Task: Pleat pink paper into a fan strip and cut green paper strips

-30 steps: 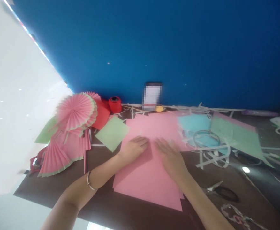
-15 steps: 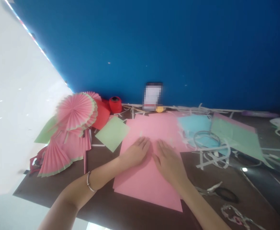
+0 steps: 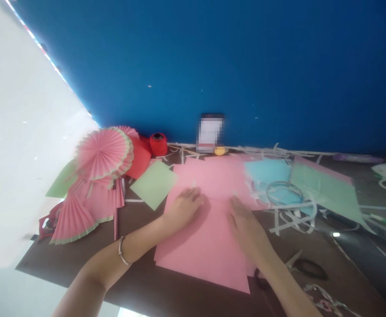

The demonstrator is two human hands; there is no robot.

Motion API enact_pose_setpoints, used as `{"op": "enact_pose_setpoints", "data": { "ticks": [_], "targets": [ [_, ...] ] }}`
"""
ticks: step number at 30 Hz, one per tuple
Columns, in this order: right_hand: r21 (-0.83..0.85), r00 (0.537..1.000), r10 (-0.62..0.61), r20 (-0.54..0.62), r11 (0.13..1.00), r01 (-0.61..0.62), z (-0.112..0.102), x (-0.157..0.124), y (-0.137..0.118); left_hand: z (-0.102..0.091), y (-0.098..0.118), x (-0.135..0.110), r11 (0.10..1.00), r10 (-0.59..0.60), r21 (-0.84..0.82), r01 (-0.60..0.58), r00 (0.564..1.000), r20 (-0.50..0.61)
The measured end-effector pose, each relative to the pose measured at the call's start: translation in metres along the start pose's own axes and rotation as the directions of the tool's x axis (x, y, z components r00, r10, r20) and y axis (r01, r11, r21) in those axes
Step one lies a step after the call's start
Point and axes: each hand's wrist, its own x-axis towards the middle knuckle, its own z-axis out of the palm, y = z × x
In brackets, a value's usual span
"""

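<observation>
Overlapping sheets of pink paper (image 3: 209, 246) lie in front of me on the brown table. My left hand (image 3: 184, 209) rests on the left side of the top sheet, its fingers slightly bent and holding nothing. Over on the right edge of that sheet lies my right hand (image 3: 247, 226), a little blurred, with its fingers stretched forward and nothing in them. Small pale marks, too blurred to make out, show near the fingertips of both hands. Behind the hands, more pink paper (image 3: 226, 171) continues toward the wall.
Pleated pink paper fans (image 3: 102, 154) with green rims stand at left, beside a green square sheet (image 3: 155, 185) and a red roundish object (image 3: 159, 144). At right are blue paper (image 3: 268, 169), green paper (image 3: 328, 189), white strips (image 3: 298, 220) and scissors (image 3: 306, 266). A blue wall (image 3: 229, 66) rises behind.
My right hand has slid right, from the sheet's middle to its right edge. My left hand has shifted slightly left, and its fingers are a bit more bent.
</observation>
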Motion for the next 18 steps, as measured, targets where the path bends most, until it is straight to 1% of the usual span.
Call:
{"op": "enact_pose_setpoints", "data": {
  "ticks": [3, 5, 7, 9, 11, 12, 14, 15, 16, 18],
  "targets": [
    [-0.041, 0.989, -0.135, -0.054, 0.99, 0.133, -0.003, 0.005, 0.013, -0.004, -0.013, 0.002, 1.0, -0.022, -0.021, 0.021, 0.998, -0.055],
    [-0.043, 0.973, -0.225, -0.054, 0.974, 0.223, -0.008, 0.009, 0.019, -0.007, -0.021, 0.001, 0.999, 0.01, -0.05, -0.014, 0.997, -0.074],
    [-0.005, 0.964, -0.262, -0.05, 0.965, 0.262, -0.012, 0.014, 0.021, -0.007, -0.027, 0.0, 0.995, 0.049, -0.085, -0.056, 0.995, -0.091],
    [0.036, 0.965, -0.253, -0.073, 0.966, 0.256, -0.015, 0.017, 0.02, -0.006, -0.03, -0.002, 0.988, 0.079, -0.125, -0.093, 0.99, -0.116],
    [0.075, 0.968, -0.227, -0.108, 0.969, 0.236, -0.015, 0.018, 0.018, -0.002, -0.032, -0.001, 0.974, 0.085, -0.195, -0.117, 0.982, -0.167],
    [0.104, 0.971, -0.204, -0.125, 0.971, 0.217, -0.014, 0.018, 0.018, 0.0, -0.033, -0.001, 0.96, 0.067, -0.252, -0.118, 0.977, -0.201],
    [0.196, 0.981, -0.121, -0.15, 0.969, 0.149, -0.014, 0.018, 0.017, 0.001, -0.033, 0.001, 0.905, -0.027, -0.417, -0.085, 0.967, -0.254],
    [0.263, 0.986, -0.06, -0.154, 0.96, 0.099, -0.015, 0.018, 0.017, 0.001, -0.033, 0.002, 0.855, -0.093, -0.516, -0.052, 0.963, -0.251],
    [0.342, 0.989, 0.013, -0.15, 0.939, 0.04, -0.016, 0.018, 0.017, 0.0, -0.032, 0.003, 0.789, -0.163, -0.614, -0.009, 0.961, -0.223],
    [0.509, 0.983, 0.159, -0.092, 0.856, -0.091, -0.022, 0.019, 0.018, -0.005, -0.031, 0.006, 0.637, -0.275, -0.766, 0.091, 0.955, -0.115]
  ]
}}
